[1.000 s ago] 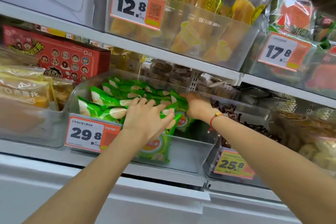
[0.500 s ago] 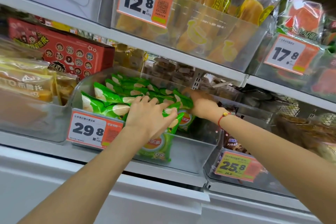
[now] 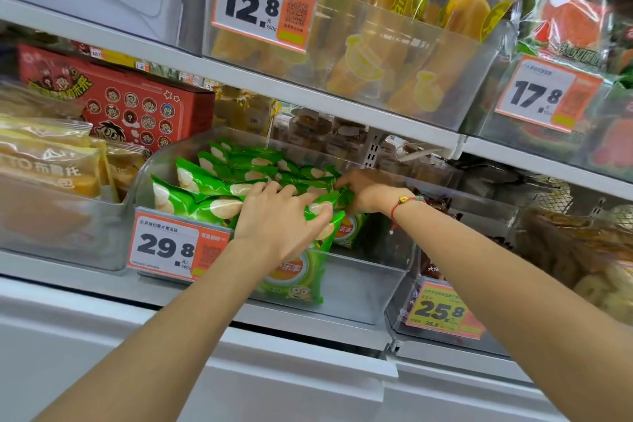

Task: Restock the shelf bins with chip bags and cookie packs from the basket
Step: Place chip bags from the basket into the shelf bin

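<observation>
The left hand [image 3: 277, 219] lay on top of the green chip bags [image 3: 219, 188], its fingers curled over the upper edge of the front bag [image 3: 301, 277] and its thumb pressed against that bag's face, so the grip was closed on it. The right hand [image 3: 363, 190] reached in just right of the left, its fingers curled into the tops of the bags farther back, gripping them; a red cord bracelet [image 3: 399, 207] circled that wrist. All the green bags stood in rows inside the clear bin [image 3: 363, 288], filling its left part, the front bag upright against the bin's front wall. A price tag reading 29.8 [image 3: 171, 245] was fixed to the bin's front at the left. Left of the bin sat yellow snack packs [image 3: 48, 168], behind them a red box [image 3: 130, 103]. Right of the bin hung a tag reading 25.8 [image 3: 442, 310].
</observation>
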Demonstrator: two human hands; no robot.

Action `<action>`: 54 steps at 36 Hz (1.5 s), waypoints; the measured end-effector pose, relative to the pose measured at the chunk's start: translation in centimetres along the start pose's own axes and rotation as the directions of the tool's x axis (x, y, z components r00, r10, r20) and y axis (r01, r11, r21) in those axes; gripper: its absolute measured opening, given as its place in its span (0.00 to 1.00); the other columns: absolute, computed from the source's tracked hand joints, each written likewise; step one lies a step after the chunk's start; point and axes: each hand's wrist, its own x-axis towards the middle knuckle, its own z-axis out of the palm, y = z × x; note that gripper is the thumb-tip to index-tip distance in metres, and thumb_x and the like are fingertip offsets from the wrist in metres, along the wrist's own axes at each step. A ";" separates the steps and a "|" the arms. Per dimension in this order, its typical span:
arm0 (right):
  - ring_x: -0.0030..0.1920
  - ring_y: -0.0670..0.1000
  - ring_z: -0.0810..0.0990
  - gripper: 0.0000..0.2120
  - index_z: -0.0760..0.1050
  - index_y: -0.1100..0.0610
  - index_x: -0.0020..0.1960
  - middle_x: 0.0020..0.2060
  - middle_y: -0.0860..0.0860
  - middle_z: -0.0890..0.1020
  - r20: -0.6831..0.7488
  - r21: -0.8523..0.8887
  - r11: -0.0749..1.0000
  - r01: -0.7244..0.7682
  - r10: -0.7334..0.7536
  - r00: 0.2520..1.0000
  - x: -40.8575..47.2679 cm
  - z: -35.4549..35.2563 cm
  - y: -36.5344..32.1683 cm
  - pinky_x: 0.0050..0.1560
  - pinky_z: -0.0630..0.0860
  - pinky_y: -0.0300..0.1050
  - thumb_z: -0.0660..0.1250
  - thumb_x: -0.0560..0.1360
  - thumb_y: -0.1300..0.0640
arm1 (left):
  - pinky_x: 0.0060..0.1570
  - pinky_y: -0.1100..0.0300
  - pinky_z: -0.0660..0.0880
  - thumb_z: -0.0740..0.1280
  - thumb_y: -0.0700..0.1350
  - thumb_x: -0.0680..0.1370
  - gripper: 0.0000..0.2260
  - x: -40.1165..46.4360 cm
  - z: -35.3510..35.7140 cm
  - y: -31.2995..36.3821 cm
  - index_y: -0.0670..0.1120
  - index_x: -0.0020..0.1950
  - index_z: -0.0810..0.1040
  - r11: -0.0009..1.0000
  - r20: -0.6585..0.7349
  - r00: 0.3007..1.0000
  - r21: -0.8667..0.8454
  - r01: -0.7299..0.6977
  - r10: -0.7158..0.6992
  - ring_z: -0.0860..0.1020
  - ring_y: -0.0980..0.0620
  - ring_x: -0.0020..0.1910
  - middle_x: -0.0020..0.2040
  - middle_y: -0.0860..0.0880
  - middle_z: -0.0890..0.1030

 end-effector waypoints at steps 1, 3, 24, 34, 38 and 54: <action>0.64 0.58 0.74 0.30 0.71 0.48 0.68 0.65 0.54 0.75 -0.001 -0.009 1.000 0.005 -0.005 1.000 -0.2 -0.1 0.0 0.63 0.73 0.54 0.76 0.68 0.56 | 0.64 0.52 0.62 0.46 0.63 0.80 0.24 0.0 0.0 0.0 0.59 0.73 0.65 1.000 0.005 1.000 -0.003 0.000 0.000 0.70 0.46 0.65 0.65 0.48 0.76; 0.64 0.58 0.73 0.31 0.69 0.48 0.70 0.66 0.54 0.74 0.007 -0.028 0.999 0.021 -0.021 1.000 -1.0 -0.4 0.0 0.63 0.73 0.54 0.74 0.70 0.55 | 0.63 0.52 0.62 0.46 0.63 0.80 0.24 0.0 -0.1 -0.1 0.59 0.73 0.65 1.000 0.003 1.000 -0.005 0.003 -0.003 0.70 0.45 0.65 0.65 0.48 0.76; 0.53 0.45 0.77 0.13 0.77 0.45 0.59 0.51 0.42 0.79 -0.235 0.263 0.922 0.284 -0.225 0.946 -24.4 -0.1 1.8 0.53 0.75 0.46 0.67 0.75 0.54 | 0.49 0.52 0.73 0.57 0.54 0.76 0.18 -1.9 -2.9 2.8 0.46 0.53 0.81 0.990 -0.289 0.947 0.058 -0.125 0.137 0.79 0.46 0.48 0.48 0.49 0.83; 0.39 0.46 0.77 0.09 0.82 0.56 0.54 0.41 0.52 0.81 0.103 0.553 0.832 0.041 -0.117 0.988 -25.0 7.3 1.2 0.43 0.73 0.37 0.68 0.74 0.60 | 0.41 0.58 0.70 0.60 0.53 0.78 0.10 -10.7 -2.4 9.1 0.52 0.51 0.79 0.993 0.020 0.999 -0.117 0.033 -0.031 0.79 0.48 0.48 0.48 0.54 0.82; 0.48 0.53 0.78 0.12 0.80 0.56 0.57 0.50 0.57 0.82 0.262 0.562 0.826 -0.049 -0.122 0.957 -25.5 12.0 0.1 0.48 0.71 0.40 0.66 0.75 0.61 | 0.47 0.57 0.72 0.61 0.53 0.77 0.10 -13.3 0.2 9.1 0.53 0.51 0.80 0.999 0.372 0.928 -0.031 0.040 -0.025 0.79 0.45 0.53 0.53 0.51 0.82; 0.64 0.58 0.72 0.22 0.67 0.57 0.71 0.68 0.57 0.70 0.637 0.483 0.859 -0.169 -0.212 0.741 -30.2 31.3 -7.1 0.58 0.72 0.49 0.61 0.77 0.62 | 0.50 0.53 0.71 0.56 0.41 0.81 0.15 -24.5 13.6 7.2 0.37 0.64 0.75 0.995 0.980 0.198 0.022 -0.101 -0.002 0.75 0.43 0.49 0.59 0.40 0.78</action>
